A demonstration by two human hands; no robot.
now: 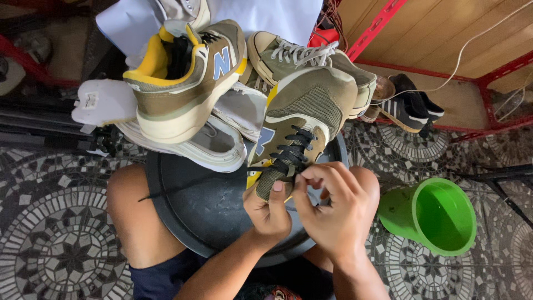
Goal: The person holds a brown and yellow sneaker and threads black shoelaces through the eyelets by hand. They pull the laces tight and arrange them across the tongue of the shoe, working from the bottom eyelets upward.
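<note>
Two hands meet at the tongue end of an olive shoe (302, 119) that lies over the far edge of a round black tub (205, 205), held between the person's knees. The long axis of the shoe runs from near to far and leans a little to the right: its toe points away from the person, up and to the right, and its heel end with the yellow lining comes down toward the hands. The black lace (291, 150) crosses the upper in several rows.

The left hand (269, 208) is closed around the lower tongue of the shoe, with the thumb pressed flat on it. The right hand (336, 205) is closed too, and its thumb and forefinger pinch the lace just beside the left thumb. One loose end of the lace trails to the left across the tub.

Several other shoes are piled behind. A second olive shoe (186, 72) with a yellow collar rests on a white shoe (205, 147), to the left of the held one. A laced sneaker (300, 55) lies behind it. A green bucket (438, 216) lies tipped on the mosaic floor (50, 233), well apart on the right. Dark shoes (408, 103) stand by a red frame (377, 25).
</note>
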